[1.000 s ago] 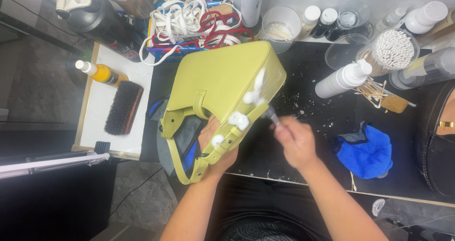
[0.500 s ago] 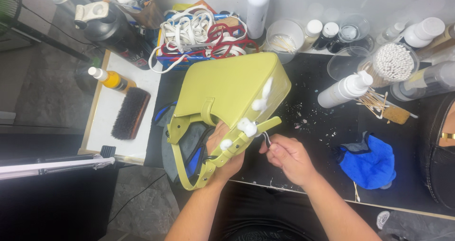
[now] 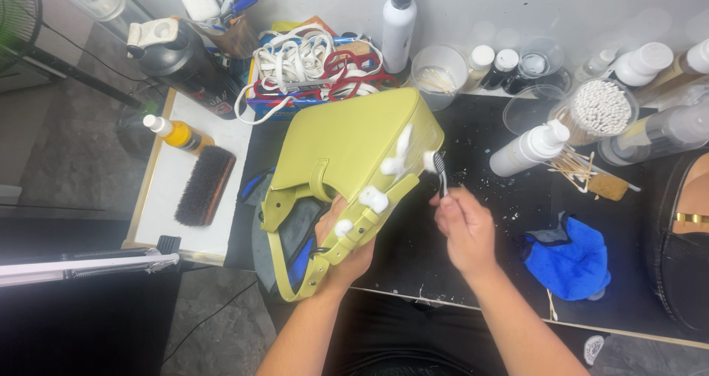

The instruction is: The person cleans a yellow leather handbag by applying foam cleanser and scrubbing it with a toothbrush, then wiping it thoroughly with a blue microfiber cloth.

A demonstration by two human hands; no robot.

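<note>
- The left hand holds the yellow-green handbag from below; the fingers are closed around the strap and the lower edge, so the bag stands tilted above the front part of the black worktop.
- The right hand pinches a small brush by the handle, between thumb and fingers. The bristles touch the right end of the bag, just beside a patch of white foam.
- More foam lumps sit on the strap, near the left thumb.
- To do this step well, I think short light strokes are best, spreading the foam evenly before it drips, and the left hand must keep the bag firm.
- A blue cloth lies near the right front edge of the worktop, close for wiping.
- A white pump bottle lies behind the right hand, and a dark shoe brush rests on the white tray at the left.
</note>
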